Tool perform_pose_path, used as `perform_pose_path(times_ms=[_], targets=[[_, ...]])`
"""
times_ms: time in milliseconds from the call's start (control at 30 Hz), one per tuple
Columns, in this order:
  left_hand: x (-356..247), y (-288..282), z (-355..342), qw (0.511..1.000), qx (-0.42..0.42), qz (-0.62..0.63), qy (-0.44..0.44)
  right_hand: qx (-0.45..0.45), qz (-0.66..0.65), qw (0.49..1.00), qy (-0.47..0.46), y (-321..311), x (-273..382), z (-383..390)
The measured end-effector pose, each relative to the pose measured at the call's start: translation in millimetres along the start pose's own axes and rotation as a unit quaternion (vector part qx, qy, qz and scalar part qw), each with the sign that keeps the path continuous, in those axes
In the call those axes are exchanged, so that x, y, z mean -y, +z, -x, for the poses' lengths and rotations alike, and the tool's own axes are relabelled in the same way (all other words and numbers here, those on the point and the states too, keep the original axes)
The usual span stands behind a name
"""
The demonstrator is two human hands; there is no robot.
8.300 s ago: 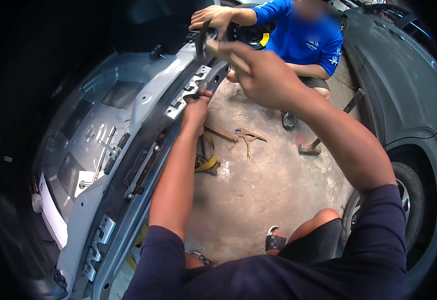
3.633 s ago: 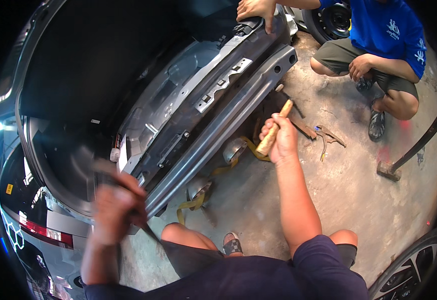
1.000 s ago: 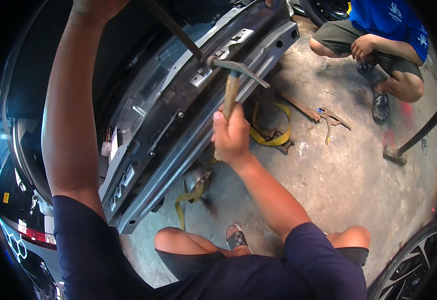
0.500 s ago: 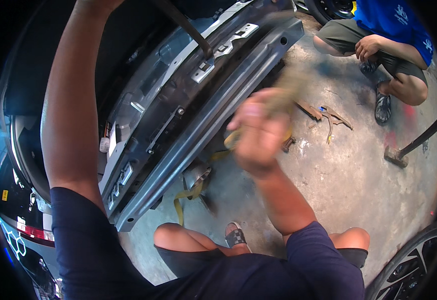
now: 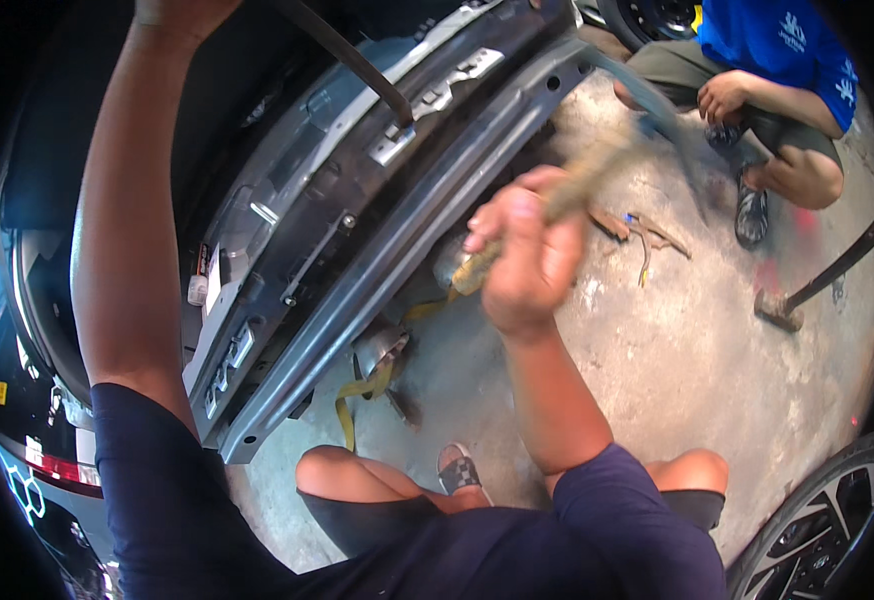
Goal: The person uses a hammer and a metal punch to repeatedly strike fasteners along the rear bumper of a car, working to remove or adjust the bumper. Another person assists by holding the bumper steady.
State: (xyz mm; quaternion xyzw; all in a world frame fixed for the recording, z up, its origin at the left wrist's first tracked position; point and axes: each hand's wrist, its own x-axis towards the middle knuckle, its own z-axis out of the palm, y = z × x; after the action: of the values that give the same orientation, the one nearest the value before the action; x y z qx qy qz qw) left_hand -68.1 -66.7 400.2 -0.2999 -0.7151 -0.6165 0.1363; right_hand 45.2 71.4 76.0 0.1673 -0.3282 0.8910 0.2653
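Head view, item one: hammer, pale wooden handle, head smeared by blur; located in my right hand, out over the near side of the long grey beam. Fingers of that hand: clenched round the handle, its butt end showing past my grip. Long axis: lower left to upper right, head at the far end, pointing away from the beam.

Item two: flat dark bar, slanting down to the right from the upper edge, roughly crosswise to the hammer. Lower tip: at the silver bracket, touching or just above, I cannot tell which. Position: that tip lies ahead and to the left of my right hand, across the beam; of my two hands, the right appears nearer to it.

Item three: my left hand, cut off by the upper edge, near the bar. Fingers out of sight; whether they grasp anything, I cannot tell.

Surroundings: yellow strap, on the floor below the beam; brown broken pieces, right of my right hand; long-handled hammer, farther right; crouching co-worker, blue shirt; spoked wheel, lower right.
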Motion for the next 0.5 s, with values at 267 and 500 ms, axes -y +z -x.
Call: perform_pose_path(times_ms=[267, 500], targets=[[-10.5, -1.0, -6.8, 0.998, 0.058, 0.006, -0.020, -0.019, -0.058, 0.998, 0.028, 11.1, -29.3, 31.2], [4.3, -32.4, -42.8, 0.975, 0.111, 0.171, -0.092, 0.110, 0.151, 0.969, 0.164, 21.6, -81.1, 43.8]])
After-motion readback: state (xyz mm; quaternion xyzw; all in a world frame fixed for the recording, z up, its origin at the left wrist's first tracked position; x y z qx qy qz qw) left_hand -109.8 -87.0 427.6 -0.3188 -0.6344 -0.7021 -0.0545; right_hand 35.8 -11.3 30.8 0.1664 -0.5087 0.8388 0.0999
